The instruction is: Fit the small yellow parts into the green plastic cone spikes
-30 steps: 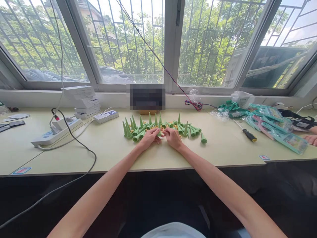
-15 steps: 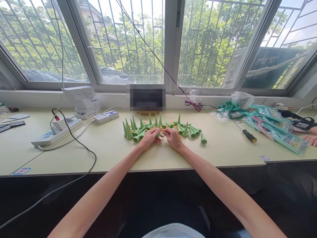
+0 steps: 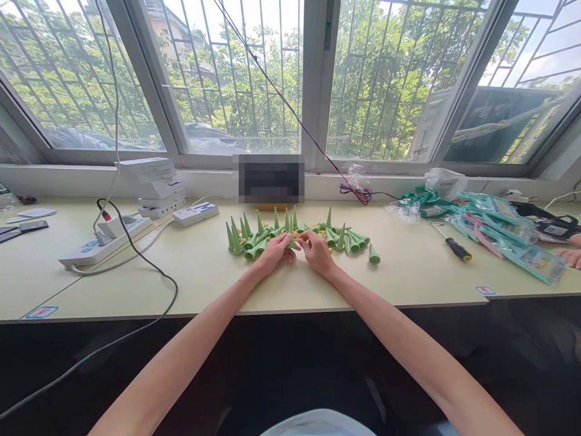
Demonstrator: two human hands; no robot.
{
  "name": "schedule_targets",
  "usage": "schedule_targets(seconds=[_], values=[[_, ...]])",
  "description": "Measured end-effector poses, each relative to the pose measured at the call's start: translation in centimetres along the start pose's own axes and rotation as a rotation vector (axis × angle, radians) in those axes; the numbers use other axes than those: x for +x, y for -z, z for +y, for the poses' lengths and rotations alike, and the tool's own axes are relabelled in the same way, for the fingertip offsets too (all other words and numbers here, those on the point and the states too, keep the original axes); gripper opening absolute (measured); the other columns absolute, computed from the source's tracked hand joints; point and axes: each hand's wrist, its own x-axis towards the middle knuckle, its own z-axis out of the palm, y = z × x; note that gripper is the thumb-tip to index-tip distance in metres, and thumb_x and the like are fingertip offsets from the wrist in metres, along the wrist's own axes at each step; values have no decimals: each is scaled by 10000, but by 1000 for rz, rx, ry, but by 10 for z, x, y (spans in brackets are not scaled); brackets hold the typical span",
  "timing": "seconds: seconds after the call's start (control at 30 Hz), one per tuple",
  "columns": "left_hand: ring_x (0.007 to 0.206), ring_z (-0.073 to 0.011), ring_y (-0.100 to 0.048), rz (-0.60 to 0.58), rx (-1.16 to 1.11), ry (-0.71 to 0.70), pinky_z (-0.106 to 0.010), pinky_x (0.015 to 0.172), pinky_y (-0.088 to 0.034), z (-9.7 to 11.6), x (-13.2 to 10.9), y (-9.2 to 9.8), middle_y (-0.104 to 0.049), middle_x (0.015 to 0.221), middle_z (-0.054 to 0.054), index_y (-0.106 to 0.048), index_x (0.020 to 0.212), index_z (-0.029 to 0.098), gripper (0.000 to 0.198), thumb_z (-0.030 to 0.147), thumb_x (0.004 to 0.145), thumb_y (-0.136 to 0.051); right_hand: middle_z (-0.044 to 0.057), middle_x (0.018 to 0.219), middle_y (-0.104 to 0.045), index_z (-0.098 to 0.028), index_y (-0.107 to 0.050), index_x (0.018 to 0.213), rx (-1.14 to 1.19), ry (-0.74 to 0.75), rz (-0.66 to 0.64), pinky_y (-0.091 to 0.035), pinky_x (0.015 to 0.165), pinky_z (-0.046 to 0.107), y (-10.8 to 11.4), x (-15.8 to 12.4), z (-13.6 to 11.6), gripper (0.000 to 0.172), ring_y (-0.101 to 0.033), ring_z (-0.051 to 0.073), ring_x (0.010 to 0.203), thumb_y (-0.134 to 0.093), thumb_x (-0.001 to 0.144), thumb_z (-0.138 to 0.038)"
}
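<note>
My left hand (image 3: 276,251) is closed round a green cone (image 3: 292,237) that points upward, near the middle of the table. Just to the right, my right hand (image 3: 315,249) has thumb and fingers pinched together close to that cone; whatever sits between them is too small to make out. Around and behind both hands are several more green cones (image 3: 233,239), some upright on their bases, others lying on their sides. Small yellowish-orange pieces (image 3: 323,229) are scattered among them. One cone (image 3: 373,254) lies apart at the right end of the group.
A power strip (image 3: 106,242) with a dark cable (image 3: 154,271) and stacked white boxes (image 3: 157,189) are on the left. To the right lie a screwdriver (image 3: 458,249) and bagged teal items (image 3: 508,236). Another person's hand (image 3: 571,257) shows at the right edge.
Hardly anything differs. Both hands stay at the same place by the upright cone, with only a slight shift of the whole view.
</note>
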Motion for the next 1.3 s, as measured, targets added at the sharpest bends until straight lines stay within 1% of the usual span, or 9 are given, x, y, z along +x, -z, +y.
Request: schedule_targets(seconds=[0.23, 0.5, 0.73, 0.9, 1.0, 1.1, 1.3], values=[[510, -112, -603, 7, 19, -25, -224, 451, -445, -1, 0, -1, -683, 788, -68, -565, 936, 135, 412, 528, 836, -639, 50, 806, -654, -191, -565, 835, 14, -1, -17, -389, 626, 270, -1, 0, 4, 156, -539, 163, 658, -489, 931, -288], [513, -111, -605, -8, 83, -49, -215, 445, -457, 0, -3, -1, -673, 783, -59, -553, 908, 154, 406, 546, 834, -631, 9, 676, -574, -199, -516, 768, 35, -5, -40, -360, 597, 260, 1, 0, 4, 174, -463, 145, 600, -478, 911, -289], [524, -109, -608, -40, 137, -75, -222, 462, -469, -1, -4, 0, -684, 831, -63, -555, 917, 166, 393, 551, 854, -600, 10, 674, -575, -197, -512, 735, 24, -2, -50, -362, 607, 258, 2, 0, 3, 209, -479, 144, 615, -452, 916, -281], [527, -105, -607, -46, 130, -81, -222, 449, -461, 1, -6, -1, -667, 842, -51, -537, 903, 170, 406, 559, 832, -628, 18, 666, -590, -199, -507, 691, -4, 8, -68, -365, 613, 256, 2, -1, 5, 287, -493, 142, 599, -424, 947, -300], [549, -106, -610, -60, 118, -92, -223, 456, -473, 3, -7, -2, -648, 859, -49, -537, 922, 167, 417, 558, 824, -641, 23, 663, -596, -203, -483, 681, -40, 5, -75, -350, 602, 258, 1, -1, 6, 328, -481, 139, 575, -386, 971, -321], [577, -116, -622, -66, 111, -100, -230, 463, -491, 2, -7, -3, -636, 874, -51, -550, 962, 166, 437, 563, 812, -654, 28, 673, -597, -208, -453, 690, -79, -11, -78, -339, 596, 257, 0, -2, 7, 333, -478, 137, 572, -349, 984, -328], [604, -127, -633, -82, 116, -105, -234, 468, -503, 1, -7, -2, -617, 884, -48, -586, 981, 169, 450, 575, 799, -659, 13, 629, -546, -218, -375, 677, -116, -22, -88, -307, 572, 262, 0, -1, 4, 352, -443, 129, 540, -303, 999, -340]])
